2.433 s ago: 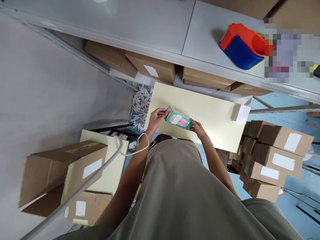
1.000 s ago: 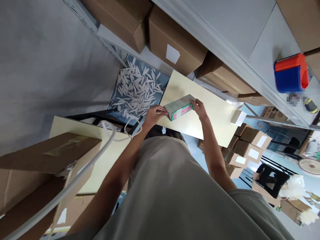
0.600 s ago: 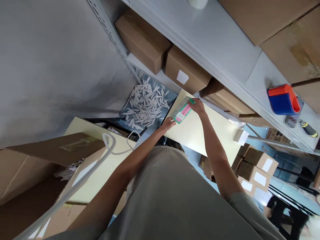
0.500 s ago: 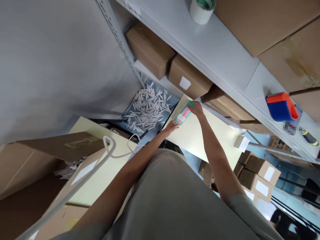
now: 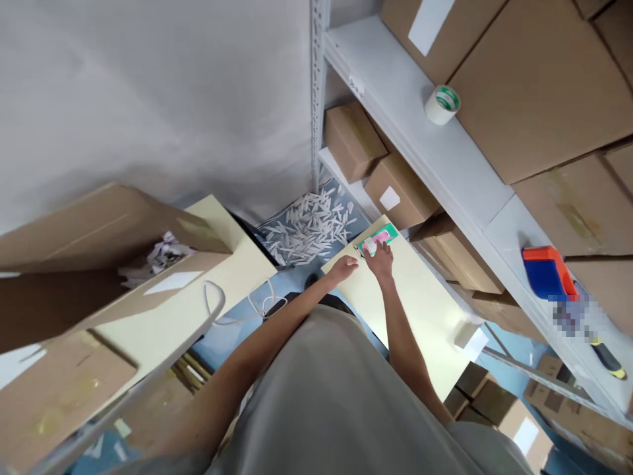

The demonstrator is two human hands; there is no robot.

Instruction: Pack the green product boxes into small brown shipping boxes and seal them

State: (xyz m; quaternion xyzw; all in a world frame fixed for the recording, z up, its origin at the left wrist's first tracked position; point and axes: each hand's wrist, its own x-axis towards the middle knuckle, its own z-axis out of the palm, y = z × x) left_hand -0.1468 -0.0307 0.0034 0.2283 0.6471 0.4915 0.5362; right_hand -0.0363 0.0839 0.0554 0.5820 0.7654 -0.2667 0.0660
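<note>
A flat green packet with a pink middle and a white label (image 5: pixel 388 233) lies near the far end of the cream tabletop (image 5: pixel 425 297). My right hand (image 5: pixel 380 262) rests at the packet's near edge, fingers spread and touching it without gripping. To its left, my left hand (image 5: pixel 343 269) is by the table's left edge, apart from the packet. Its fingers are curled together; whatever they pinch, if anything, is too small to make out. A tiny dark shape shows between the two hands.
Many white slips (image 5: pixel 316 224) lie heaped beyond the table. Metal shelving at right carries cardboard boxes (image 5: pixel 403 188), a tape roll (image 5: pixel 442 105) and a blue-and-red holder (image 5: pixel 548 272). An open carton (image 5: pixel 168 280) stands on the left table. A white box (image 5: pixel 471 338) sits at the table's right end.
The packet has gone from being held between both hands to lying on the tabletop. My left hand has come off it, and my right hand has opened onto its near edge. The view has turned.
</note>
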